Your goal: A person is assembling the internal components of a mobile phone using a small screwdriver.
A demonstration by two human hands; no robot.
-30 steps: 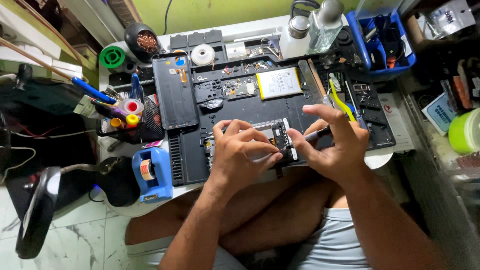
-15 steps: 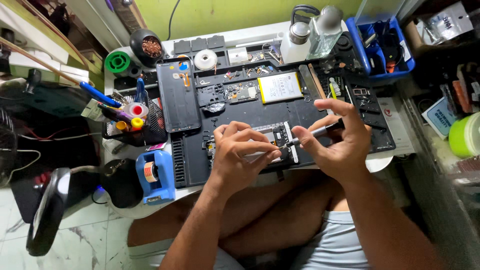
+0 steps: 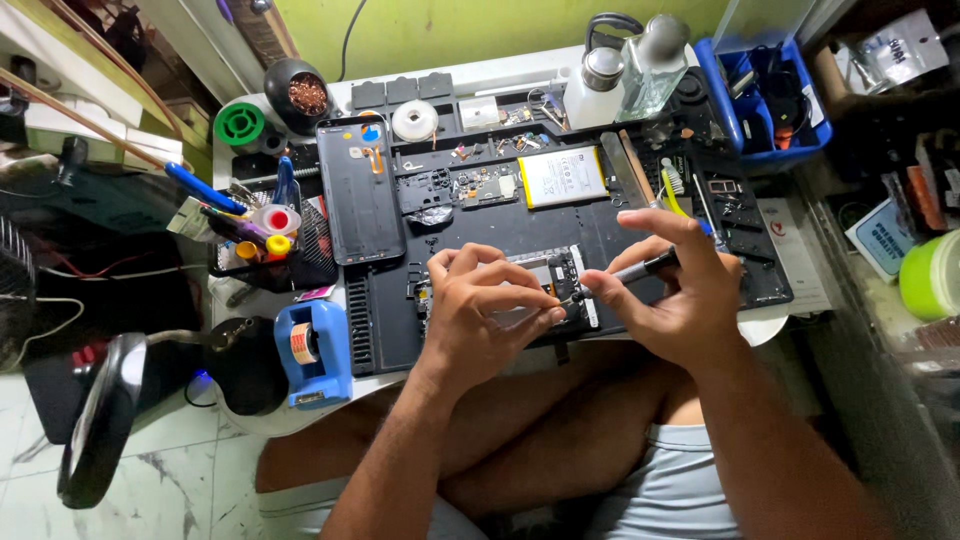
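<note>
Pinching a screwdriver (image 3: 640, 268) in the right hand (image 3: 668, 300), a person steadies an opened phone (image 3: 545, 285) with left hand (image 3: 480, 315) fingertips pressed on it, near the mat's (image 3: 480, 235) front edge.

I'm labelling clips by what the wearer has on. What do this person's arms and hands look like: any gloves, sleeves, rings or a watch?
Both arms are bare from the hands up as far as the view shows: no sleeves. The left hand and the right hand wear no gloves, and no ring, watch or wristband shows on either. Fingernails look short and unpainted. The only clothing in view is a pair of light grey shorts.
</note>
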